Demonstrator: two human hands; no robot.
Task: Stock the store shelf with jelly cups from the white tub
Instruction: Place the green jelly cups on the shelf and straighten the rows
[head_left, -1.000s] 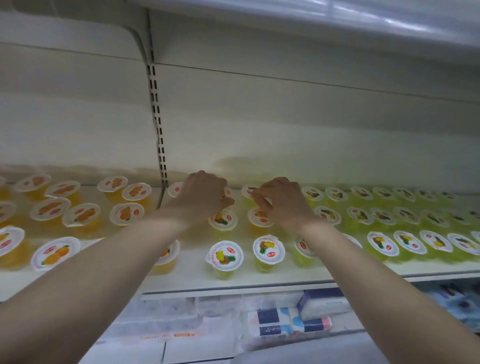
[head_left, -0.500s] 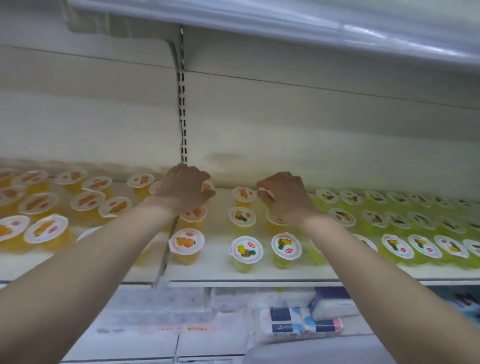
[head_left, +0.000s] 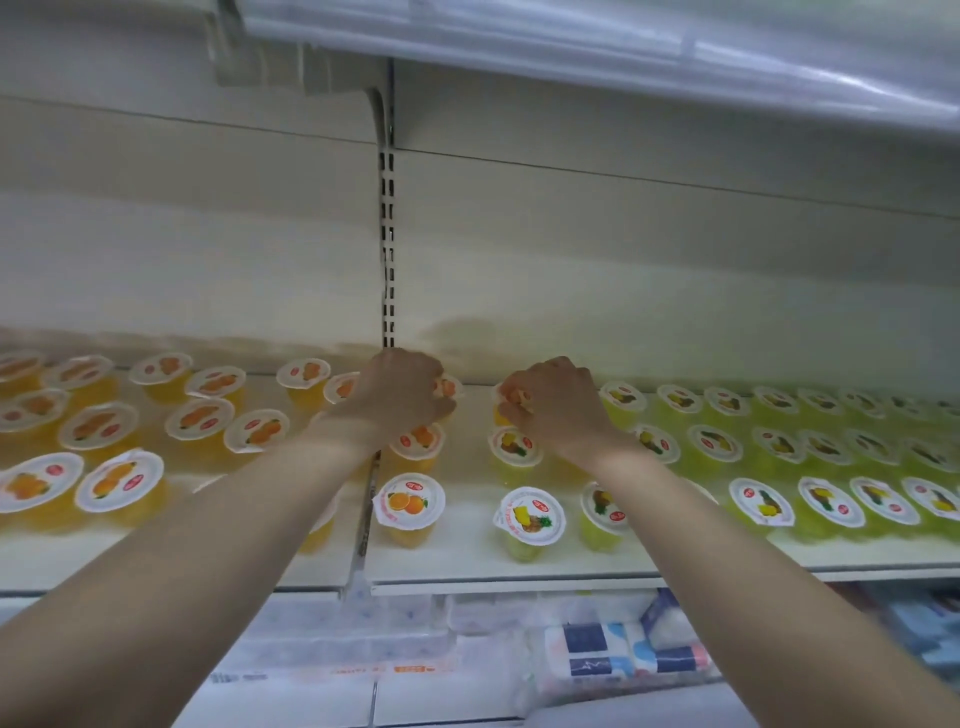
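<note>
My left hand (head_left: 397, 392) is curled over an orange jelly cup (head_left: 448, 387) at the back of the shelf (head_left: 467, 564), fingers closed around it. My right hand (head_left: 558, 402) pinches the rim of another orange cup (head_left: 506, 399) beside it. Both cups stand upright, foil lids facing up. The cups are round, translucent plastic with glossy white printed lids. Orange cups (head_left: 200, 420) fill the left side; yellow-green pineapple cups (head_left: 714, 444) run in rows to the right. The shelf is smooth cream metal, with a slotted upright (head_left: 387, 249) on the back panel. Wrapped packages (head_left: 623, 652) lie below.
</note>
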